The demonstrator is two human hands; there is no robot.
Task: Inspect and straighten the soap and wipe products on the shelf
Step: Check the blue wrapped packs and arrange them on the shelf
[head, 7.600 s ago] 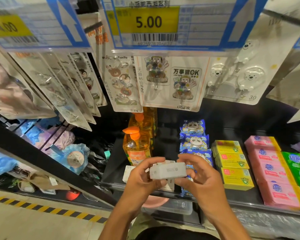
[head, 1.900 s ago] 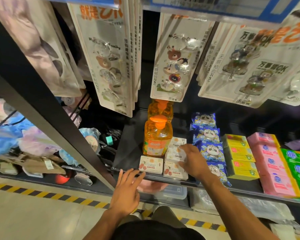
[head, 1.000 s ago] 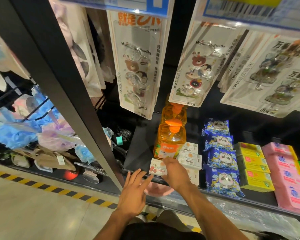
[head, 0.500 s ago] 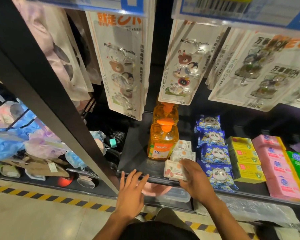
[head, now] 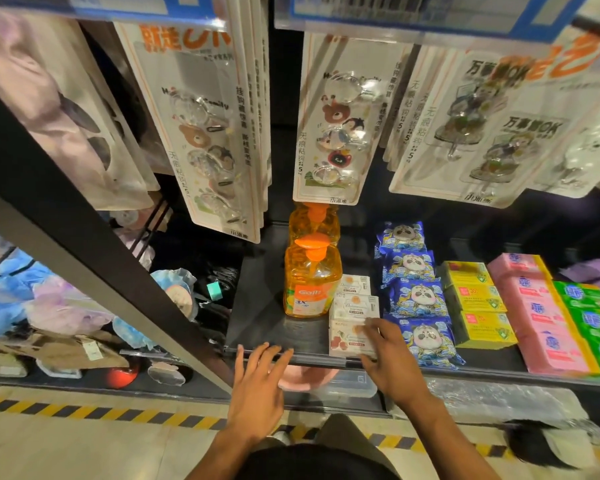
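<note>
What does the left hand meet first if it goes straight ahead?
The left hand points across the shelf lip; the orange soap bottle probably comes first, though depth is unclear.

Top of rear orange bottle point(head: 314, 220) behind hook card point(head: 329, 133); green packs point(head: 593, 317) cropped at edge.

Shelf point(head: 264, 306) L-R: orange bottles point(head: 310, 282), white soap boxes point(head: 354, 306), blue wipe pks point(head: 416, 296), yellow boxes point(head: 475, 301), pink boxes point(head: 537, 313), green boxes point(head: 593, 317).
</note>
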